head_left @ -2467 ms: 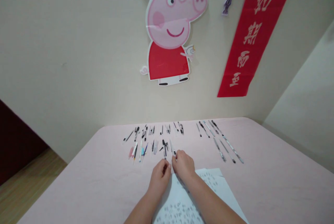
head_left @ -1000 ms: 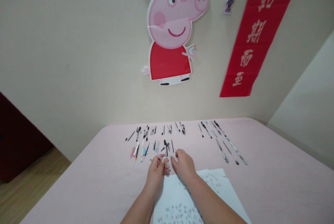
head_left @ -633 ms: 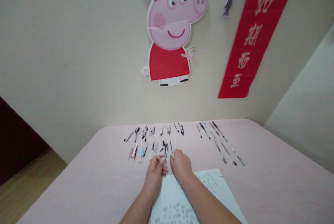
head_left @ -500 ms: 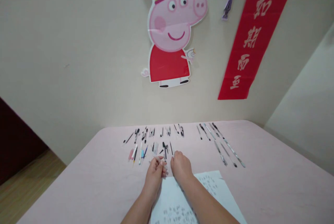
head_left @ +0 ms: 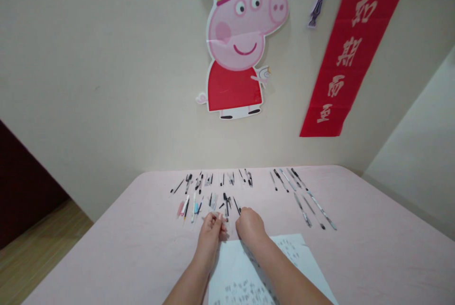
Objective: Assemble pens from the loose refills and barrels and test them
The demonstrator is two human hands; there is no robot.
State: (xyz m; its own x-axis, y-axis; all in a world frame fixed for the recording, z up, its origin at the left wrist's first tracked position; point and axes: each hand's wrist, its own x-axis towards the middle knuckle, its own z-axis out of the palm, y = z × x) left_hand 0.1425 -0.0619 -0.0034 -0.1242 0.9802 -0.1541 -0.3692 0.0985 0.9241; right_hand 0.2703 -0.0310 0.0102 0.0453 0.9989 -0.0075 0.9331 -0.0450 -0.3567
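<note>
My left hand (head_left: pixel 210 234) is closed, thumb against fingers, on a pale see-through pen part (head_left: pixel 213 213) whose end shows above the fingers. Beside it, my right hand (head_left: pixel 250 225) is curled with the knuckles up. A thin dark pen refill (head_left: pixel 236 204) runs down into its fingertips, slanting to the left at the top. Just beyond the gap between both hands lies a group of black pen parts (head_left: pixel 226 203). Under my forearms is a white sheet of paper (head_left: pixel 227 267) with handwriting.
Taken-apart pens (head_left: pixel 199 182) lie in small groups along the back of the pink tabletop (head_left: pixel 106 248). Pink, white and blue pen parts (head_left: pixel 188 207) sit left of my hands. Several whole pens (head_left: pixel 301 210) lie at the right. Behind the table rises a wall (head_left: pixel 142 82).
The refill by my right hand has gone from nearly upright to slanted, and that hand has shifted slightly right. A pale piece now sticks out above my left fingers. The view has shifted slightly.
</note>
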